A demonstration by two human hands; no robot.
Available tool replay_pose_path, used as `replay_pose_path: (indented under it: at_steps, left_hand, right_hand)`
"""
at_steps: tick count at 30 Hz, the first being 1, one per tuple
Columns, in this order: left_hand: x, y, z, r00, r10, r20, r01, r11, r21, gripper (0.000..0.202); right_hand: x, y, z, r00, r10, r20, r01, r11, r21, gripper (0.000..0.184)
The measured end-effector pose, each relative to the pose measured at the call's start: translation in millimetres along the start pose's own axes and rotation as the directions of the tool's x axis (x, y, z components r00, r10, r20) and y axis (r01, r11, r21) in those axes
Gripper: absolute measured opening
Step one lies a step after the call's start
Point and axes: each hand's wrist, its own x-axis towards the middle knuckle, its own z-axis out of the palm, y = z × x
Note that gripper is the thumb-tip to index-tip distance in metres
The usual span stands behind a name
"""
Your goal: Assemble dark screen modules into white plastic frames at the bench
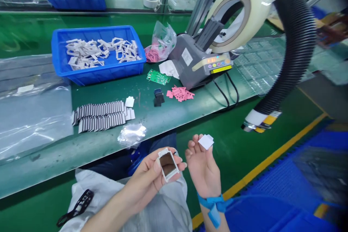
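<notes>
Head cam: L fingers (176, 160) grip white plastic frame (174, 168) w/ glossy window (167, 164); R fingers (193, 148) pinch thin white pad (206, 141).

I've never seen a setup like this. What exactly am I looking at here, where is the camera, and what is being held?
This is one view from a camera worn on a person's head, looking down at their bare hands, so there is no robot. The left hand holds a white rectangular frame with a shiny brownish centre. A small white square sits at the fingertips of the right hand, whose wrist has a blue strap. On the green workbench are a blue bin of white frames, rows of dark striped parts, a green circuit board, pink pieces and a grey tape-dispensing machine.
</notes>
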Motion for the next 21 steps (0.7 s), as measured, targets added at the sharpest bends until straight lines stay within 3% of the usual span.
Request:
replay_pose_path:
  at_steps: [2,5,14,18,21]
  left_hand:
    - [13.1,-7.8,-2.1,0.996,-0.083,-0.009,0.083,0.997,0.003,0.029]
    - [43.0,-23.6,-3.0,0.979,-0.204,0.008,0.204,0.979,0.021,0.029]
    - [164.3,-89.4,27.4,0.948,-0.297,0.113,0.279,0.948,0.156,0.022]
    - [174.2,-118.5,24.0,0.906,-0.402,0.132,0.368,0.903,0.223,0.020]
    - [161.6,-119.5,6.4,0.903,-0.417,0.107,0.386,0.894,0.225,0.021]
  right_hand:
    - [14.8,-11.3,-31.7,0.985,-0.067,-0.157,0.063,0.998,-0.032,0.035]
    - [30.3,-27.6,-67.5,0.956,-0.163,-0.244,0.157,0.987,-0.043,0.031]
    - [45.3,-25.4,-99.4,0.952,-0.194,-0.235,0.187,0.981,-0.053,0.029]
    - [46.3,-32.5,-123.9,0.931,-0.235,-0.278,0.225,0.972,-0.068,0.026]
    - [47.1,-37.8,-126.5,0.936,-0.216,-0.277,0.208,0.976,-0.059,0.030]
